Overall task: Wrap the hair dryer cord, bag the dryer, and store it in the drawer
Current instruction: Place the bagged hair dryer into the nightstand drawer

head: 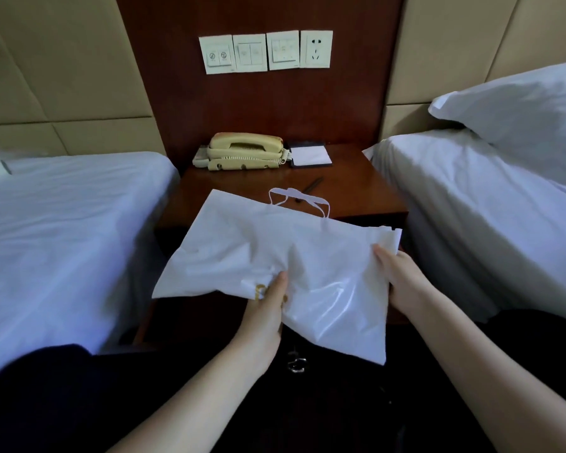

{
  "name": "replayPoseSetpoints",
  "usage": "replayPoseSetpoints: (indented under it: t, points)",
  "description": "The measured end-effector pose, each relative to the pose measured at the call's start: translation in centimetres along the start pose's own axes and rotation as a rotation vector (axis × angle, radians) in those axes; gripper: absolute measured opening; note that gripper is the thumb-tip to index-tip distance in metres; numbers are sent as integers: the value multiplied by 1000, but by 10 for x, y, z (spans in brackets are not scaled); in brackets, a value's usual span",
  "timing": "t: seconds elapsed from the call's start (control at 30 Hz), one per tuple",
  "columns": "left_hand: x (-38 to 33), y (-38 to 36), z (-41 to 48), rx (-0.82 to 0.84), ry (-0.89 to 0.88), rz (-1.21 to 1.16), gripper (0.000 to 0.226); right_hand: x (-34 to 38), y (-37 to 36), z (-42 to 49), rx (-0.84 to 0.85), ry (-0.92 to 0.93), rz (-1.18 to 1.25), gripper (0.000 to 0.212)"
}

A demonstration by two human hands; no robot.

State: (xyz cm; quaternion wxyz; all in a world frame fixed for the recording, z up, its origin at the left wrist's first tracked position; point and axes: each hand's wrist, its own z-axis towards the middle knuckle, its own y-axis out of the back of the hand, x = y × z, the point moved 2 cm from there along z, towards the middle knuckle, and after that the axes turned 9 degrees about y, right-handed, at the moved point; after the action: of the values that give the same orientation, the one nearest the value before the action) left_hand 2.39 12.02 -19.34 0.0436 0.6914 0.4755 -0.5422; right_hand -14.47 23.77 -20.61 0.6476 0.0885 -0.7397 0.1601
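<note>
A white bag [242, 250] with a drawstring loop at its far edge is held flat in front of the nightstand. My left hand [265, 308] grips its near edge by a gold printed mark. At the bag's right edge my right hand [402, 279] pinches the folded fabric. The bag bulges a little in the middle; what is inside is hidden, and no hair dryer or cord shows. Below the bag lies the dark open drawer [190, 322] of the nightstand, mostly covered by it.
The wooden nightstand [356, 188] carries a beige telephone [242, 152], a notepad in a dark holder [309, 155] and a pen [312, 184]. White-sheeted beds flank it left [62, 223] and right [471, 207], with a pillow [520, 109]. Wall switches and a socket [265, 52] sit above.
</note>
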Motion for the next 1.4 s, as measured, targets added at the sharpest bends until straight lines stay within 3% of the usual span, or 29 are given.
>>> replayPoseSetpoints:
  t: [0.13,0.33,0.43,0.57,0.7,0.77,0.87,1.0,1.03,1.13,1.23,1.3,1.4]
  points:
    - [8,-3,-4,-23,51,-3,17,-5,7,9,-113,1,-159,18]
    - [-1,13,-9,39,170,-16,20,-8,12,6,-116,40,-251,15]
    - [-15,30,-9,-35,124,12,15,-6,11,6,-123,59,-285,16]
    - [-36,64,-2,-157,116,-56,28,-6,10,10,-117,48,-336,25]
    - [-56,87,6,-269,49,-11,15,-8,13,14,-116,33,-391,25]
    - [-67,100,16,-313,53,68,12,-8,15,17,-104,41,-413,27]
    - [-81,112,30,-326,150,338,27,-6,17,19,-82,34,-426,29]
    - [-93,103,59,-251,222,753,79,-1,17,28,-38,79,-478,27]
    - [-93,99,69,-228,213,826,81,1,17,31,-25,101,-516,24]
    - [-93,78,85,-265,190,928,62,3,16,44,22,138,-666,20]
    - [-78,70,108,-293,216,829,64,4,18,59,34,156,-736,20]
    - [-71,68,114,-336,195,885,66,5,17,67,41,168,-767,15]
    - [-76,72,122,-370,121,955,40,7,11,77,42,212,-799,15]
